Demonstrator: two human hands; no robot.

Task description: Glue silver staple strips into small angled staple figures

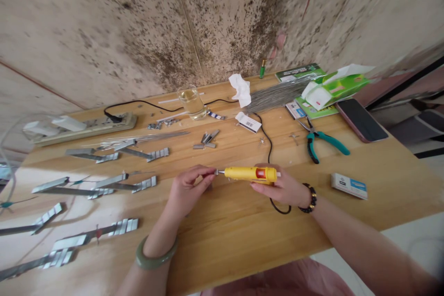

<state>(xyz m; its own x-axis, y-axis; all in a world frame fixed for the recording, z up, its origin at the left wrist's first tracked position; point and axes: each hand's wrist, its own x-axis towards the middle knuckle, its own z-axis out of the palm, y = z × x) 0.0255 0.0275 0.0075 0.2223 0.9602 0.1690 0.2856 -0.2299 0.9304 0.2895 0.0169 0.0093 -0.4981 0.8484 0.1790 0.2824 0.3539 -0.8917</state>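
Presently, right hand's point(282, 188) fingers wrap round yellow plastic glue gun point(244, 174), above pale wood-grain counter point(243, 236); left hand point(190, 186) pinches tiny greyish piece point(216, 172) (too small to identify) at slim nozzle's point(221, 172) tip. Beyond: short, flat grey strips point(212, 136), shiny, loosely heaped.

left wrist point(169, 222): smooth pale-green bangle point(157, 262) | right wrist point(298, 195): black beaded bracelet point(313, 199), gold accents | below: pink garment point(280, 280)
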